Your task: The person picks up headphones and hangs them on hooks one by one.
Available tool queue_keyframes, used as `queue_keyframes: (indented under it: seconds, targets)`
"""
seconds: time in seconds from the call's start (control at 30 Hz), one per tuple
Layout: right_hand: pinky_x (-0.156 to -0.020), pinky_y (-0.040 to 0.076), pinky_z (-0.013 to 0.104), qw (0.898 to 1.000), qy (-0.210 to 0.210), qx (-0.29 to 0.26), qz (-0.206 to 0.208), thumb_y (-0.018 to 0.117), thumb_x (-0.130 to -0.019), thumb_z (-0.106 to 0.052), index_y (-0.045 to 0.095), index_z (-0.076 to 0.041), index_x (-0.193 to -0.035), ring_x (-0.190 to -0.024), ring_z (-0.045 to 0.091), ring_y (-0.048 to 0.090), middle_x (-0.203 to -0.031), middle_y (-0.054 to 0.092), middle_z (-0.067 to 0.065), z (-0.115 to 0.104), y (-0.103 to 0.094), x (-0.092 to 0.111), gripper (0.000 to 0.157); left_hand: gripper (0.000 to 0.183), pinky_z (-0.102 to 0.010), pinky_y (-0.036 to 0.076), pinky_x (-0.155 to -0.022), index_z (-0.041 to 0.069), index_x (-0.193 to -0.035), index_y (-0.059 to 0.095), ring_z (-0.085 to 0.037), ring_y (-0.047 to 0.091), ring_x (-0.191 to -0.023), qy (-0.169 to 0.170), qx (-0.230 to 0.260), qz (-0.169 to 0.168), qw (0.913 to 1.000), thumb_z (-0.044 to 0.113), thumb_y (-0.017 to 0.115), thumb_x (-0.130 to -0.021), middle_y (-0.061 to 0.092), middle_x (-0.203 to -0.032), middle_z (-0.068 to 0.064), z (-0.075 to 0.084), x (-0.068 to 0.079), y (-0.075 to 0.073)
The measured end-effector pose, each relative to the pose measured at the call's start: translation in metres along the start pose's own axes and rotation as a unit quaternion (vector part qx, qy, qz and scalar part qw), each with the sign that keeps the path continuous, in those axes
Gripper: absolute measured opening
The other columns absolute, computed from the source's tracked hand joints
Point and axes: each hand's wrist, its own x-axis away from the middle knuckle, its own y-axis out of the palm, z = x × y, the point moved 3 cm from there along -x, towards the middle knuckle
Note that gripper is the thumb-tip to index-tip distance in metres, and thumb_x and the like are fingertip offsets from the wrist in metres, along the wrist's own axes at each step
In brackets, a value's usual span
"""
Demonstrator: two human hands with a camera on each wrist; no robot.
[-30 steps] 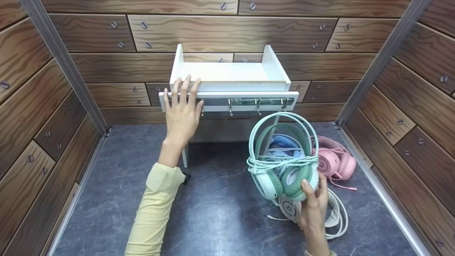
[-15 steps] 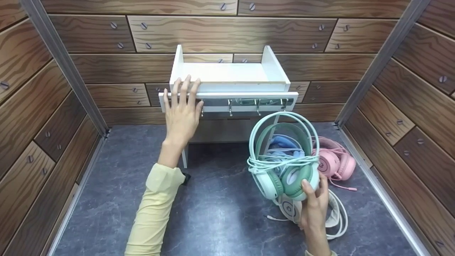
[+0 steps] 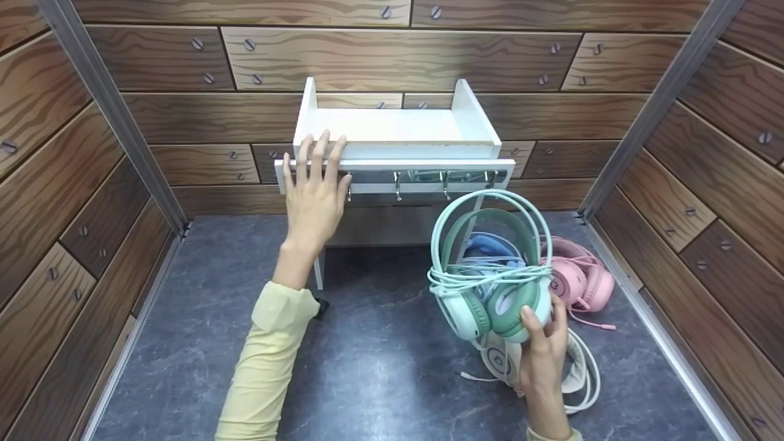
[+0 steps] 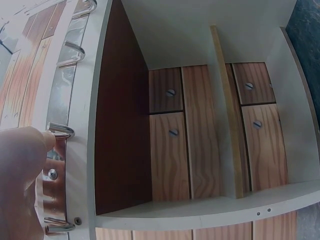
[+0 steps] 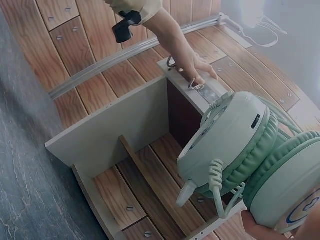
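Note:
In the head view my right hand (image 3: 542,352) grips a mint-green pair of headphones (image 3: 456,315) by one ear cup, its cable wound across the headband. The headphones hang upright in front of the right end of a white shelf (image 3: 392,125). Along the shelf's front rail runs a metal strip with several silver hooks (image 3: 397,185). My left hand (image 3: 313,205) rests with spread, straight fingers over the rail's left end. One hook shows beside that hand in the left wrist view. The right wrist view shows both green-padded ear cups (image 5: 225,135) close up.
Blue headphones (image 3: 490,245) lie on the floor behind the held pair, partly hidden. To their right are pink headphones (image 3: 566,278). White headphones (image 3: 499,358) with a looped cable lie beneath my right hand. Wood-patterned walls (image 3: 398,58) stand on three sides.
The mint-green headphones and my right hand have shifted very slightly up and to the right. My left hand stays on the rail.

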Motion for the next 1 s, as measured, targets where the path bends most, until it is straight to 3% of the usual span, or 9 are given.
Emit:
queue_keyframes:
  seconds: [0.37,1.0]
  targets:
    - [-0.078,0.05,0.027,1.0,0.014,-0.002,-0.001,0.049,-0.086,0.002,0.044,-0.009,-0.126,-0.096,0.016,0.056,-0.115,0.05,0.011,0.005,-0.003,-0.006,0.042,0.057,-0.052,-0.001,-0.111,0.033,-0.147,0.011,-0.02,0.002,-0.141,0.0,0.006,0.004,1.0,0.041,0.037,-0.097,0.008,-0.153,0.005,-0.001,0.001,0.001]
    - [-0.081,0.05,0.026,1.0,0.001,-0.004,-0.015,0.046,-0.085,0.009,0.039,-0.013,-0.131,-0.104,0.019,0.051,-0.124,0.042,0.013,0.023,-0.012,-0.014,0.052,0.058,-0.051,-0.003,-0.111,0.033,-0.147,0.012,-0.02,0.001,-0.141,0.0,0.009,0.004,1.0,0.04,0.039,-0.096,0.009,-0.153,0.005,0.0,0.0,0.0]
